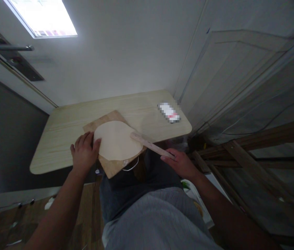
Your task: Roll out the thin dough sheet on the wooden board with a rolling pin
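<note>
A pale, flat, rounded sheet that looks like rolled dough (118, 142) lies on a brown wooden board (112, 169), whose corners stick out around it. The board overhangs the table's front edge above my lap, with a metal loop handle (133, 168) on its near side. My left hand (84, 149) rests at the sheet's left edge, thumb on the sheet and fingers spread over the board's side. In my right hand (179, 163) is a wooden rolling pin (153, 147), gripped by its near end. The pin's far end lies over the sheet's right edge.
The light wood table (60, 135) stands against a white door with a metal handle (8, 48). A phone (169, 112), partly blurred out, lies on the table's right side. Wooden beams (253, 170) run along the right. A white tray (205, 208) with food sits below my right arm.
</note>
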Available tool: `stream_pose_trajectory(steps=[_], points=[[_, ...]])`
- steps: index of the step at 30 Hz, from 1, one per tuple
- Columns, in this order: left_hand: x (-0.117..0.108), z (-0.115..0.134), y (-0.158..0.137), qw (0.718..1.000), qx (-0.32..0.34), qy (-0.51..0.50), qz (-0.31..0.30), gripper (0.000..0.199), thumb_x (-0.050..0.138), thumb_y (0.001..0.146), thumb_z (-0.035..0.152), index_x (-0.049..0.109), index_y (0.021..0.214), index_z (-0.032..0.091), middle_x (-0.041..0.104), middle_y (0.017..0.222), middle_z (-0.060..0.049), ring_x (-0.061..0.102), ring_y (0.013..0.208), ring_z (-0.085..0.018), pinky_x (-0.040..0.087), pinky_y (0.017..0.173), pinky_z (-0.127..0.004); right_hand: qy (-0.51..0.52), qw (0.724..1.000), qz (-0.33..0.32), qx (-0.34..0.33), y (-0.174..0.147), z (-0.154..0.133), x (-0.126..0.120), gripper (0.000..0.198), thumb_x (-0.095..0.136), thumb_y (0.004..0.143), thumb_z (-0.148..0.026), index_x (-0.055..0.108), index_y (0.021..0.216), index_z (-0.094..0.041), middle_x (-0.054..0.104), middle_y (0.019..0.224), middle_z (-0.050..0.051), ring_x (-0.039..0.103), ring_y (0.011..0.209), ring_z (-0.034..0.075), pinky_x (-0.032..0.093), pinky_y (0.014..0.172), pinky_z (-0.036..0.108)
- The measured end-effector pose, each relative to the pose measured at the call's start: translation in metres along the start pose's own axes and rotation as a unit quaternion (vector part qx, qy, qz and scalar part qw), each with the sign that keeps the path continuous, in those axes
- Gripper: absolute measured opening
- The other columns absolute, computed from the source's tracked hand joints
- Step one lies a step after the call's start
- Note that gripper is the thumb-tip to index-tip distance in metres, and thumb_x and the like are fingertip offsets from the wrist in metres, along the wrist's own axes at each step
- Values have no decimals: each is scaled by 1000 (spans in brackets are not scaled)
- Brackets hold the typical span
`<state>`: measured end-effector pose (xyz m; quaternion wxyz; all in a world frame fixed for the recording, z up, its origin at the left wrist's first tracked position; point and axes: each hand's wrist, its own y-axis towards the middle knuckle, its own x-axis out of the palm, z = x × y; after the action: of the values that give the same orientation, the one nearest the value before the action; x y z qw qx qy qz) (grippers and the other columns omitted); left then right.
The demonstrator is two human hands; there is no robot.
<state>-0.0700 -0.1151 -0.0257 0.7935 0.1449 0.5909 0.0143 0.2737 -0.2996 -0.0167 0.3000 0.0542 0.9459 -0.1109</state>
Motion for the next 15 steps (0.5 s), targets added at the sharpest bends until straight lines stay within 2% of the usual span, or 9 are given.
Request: stream_pose_trajectory(steps=[5,11,15], points=[[4,4,9,1000,-13,-11,1,54,35,99,50,54,142,23,50,152,-11,43,140,-35,30,115,-65,0,1000,-6,-5,0,-5,4,31,62,89,-48,69,97,-19,67,74,1,60,67,17,40,61,27],[7,0,26,1000,-9,-11,-9,53,34,99,52,56,140,28,48,154,-9,43,141,-35,30,114,-66,9,999,-44,-25,-4,-14,19,26,63,90,-44,69,94,-20,65,74,-1,58,67,15,38,61,26],[12,-7,32,999,10,-39,-3,55,34,97,51,61,135,23,57,146,-11,48,138,-30,35,116,-54,22,998,-50,-9,-7,-17,22,26,62,90,-44,68,95,-20,65,75,-1,58,67,15,38,62,26]])
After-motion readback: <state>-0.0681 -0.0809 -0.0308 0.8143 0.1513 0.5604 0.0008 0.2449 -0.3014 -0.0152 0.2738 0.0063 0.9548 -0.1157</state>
